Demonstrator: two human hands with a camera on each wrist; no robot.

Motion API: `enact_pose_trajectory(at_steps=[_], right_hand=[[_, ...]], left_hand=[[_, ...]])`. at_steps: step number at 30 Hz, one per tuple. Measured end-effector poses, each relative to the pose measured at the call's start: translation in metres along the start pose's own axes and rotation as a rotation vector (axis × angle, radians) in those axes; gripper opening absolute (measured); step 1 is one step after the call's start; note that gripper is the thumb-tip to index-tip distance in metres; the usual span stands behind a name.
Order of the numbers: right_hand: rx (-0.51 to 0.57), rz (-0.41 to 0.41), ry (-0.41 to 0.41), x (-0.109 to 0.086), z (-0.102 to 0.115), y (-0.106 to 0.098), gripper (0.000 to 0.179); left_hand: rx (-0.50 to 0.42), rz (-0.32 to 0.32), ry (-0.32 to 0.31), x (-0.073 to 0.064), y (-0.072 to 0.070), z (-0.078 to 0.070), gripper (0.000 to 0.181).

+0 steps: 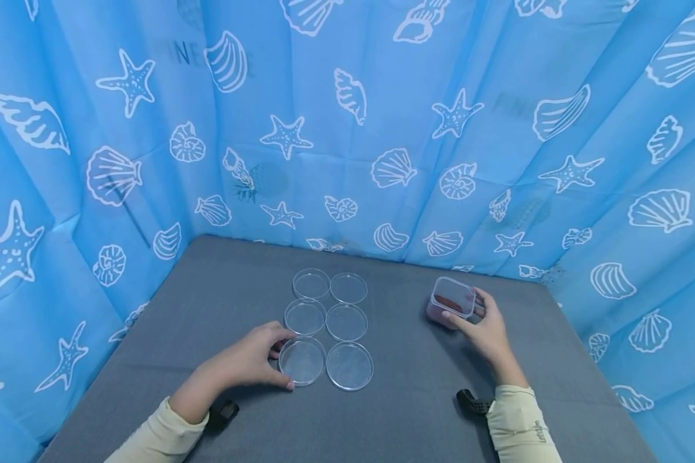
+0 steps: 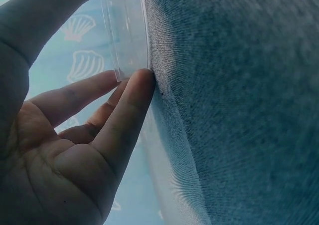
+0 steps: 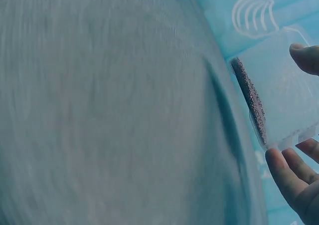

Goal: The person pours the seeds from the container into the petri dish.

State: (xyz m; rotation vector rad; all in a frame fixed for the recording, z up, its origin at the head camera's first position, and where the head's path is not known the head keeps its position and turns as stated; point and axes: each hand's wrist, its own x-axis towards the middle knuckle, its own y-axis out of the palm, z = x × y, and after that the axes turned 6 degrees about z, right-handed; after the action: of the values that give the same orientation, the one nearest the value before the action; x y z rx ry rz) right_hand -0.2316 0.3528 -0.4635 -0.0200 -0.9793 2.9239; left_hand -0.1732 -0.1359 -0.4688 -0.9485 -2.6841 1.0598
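My left hand [image 1: 251, 357] grips the nearest left petri dish [image 1: 302, 361] by its sides, thumb at the near edge and fingers at the far one. In the left wrist view the fingertips [image 2: 142, 80] meet the wall of the clear dish [image 2: 128, 35], close to the cloth. My right hand [image 1: 489, 331] holds a square clear plastic tub [image 1: 454, 292] between thumb and fingers. Fine dark reddish-brown grains [image 3: 251, 100] lie in a layer at the tub's bottom. The tub looks raised above the cloth in the right wrist view.
Several other clear petri dishes stand in two columns beside the gripped one, among them the nearest right dish [image 1: 350, 366] and a far left dish [image 1: 311, 283]. Grey cloth [image 1: 405, 411] covers the table. A blue shell-print curtain [image 1: 324, 128] hangs behind and along both sides.
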Motion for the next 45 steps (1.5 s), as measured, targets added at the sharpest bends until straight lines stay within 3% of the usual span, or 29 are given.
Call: enact_pose_trajectory(at_steps=[13, 22, 45], right_hand=[[-0.032, -0.026, -0.165, -0.005, 0.032, 0.021, 0.099], [0.009, -0.015, -0.281, -0.011, 0.052, 0.034, 0.098], [-0.204, -0.057, -0.649, -0.027, 0.088, 0.070, 0.105]], left_hand=[[-0.012, 0.004, 0.005, 0.000, 0.001, -0.002, 0.088], [-0.014, 0.000, 0.018, -0.001, 0.001, 0.000, 0.088], [0.001, 0.012, 0.015, 0.001, 0.000, 0.004, 0.089]])
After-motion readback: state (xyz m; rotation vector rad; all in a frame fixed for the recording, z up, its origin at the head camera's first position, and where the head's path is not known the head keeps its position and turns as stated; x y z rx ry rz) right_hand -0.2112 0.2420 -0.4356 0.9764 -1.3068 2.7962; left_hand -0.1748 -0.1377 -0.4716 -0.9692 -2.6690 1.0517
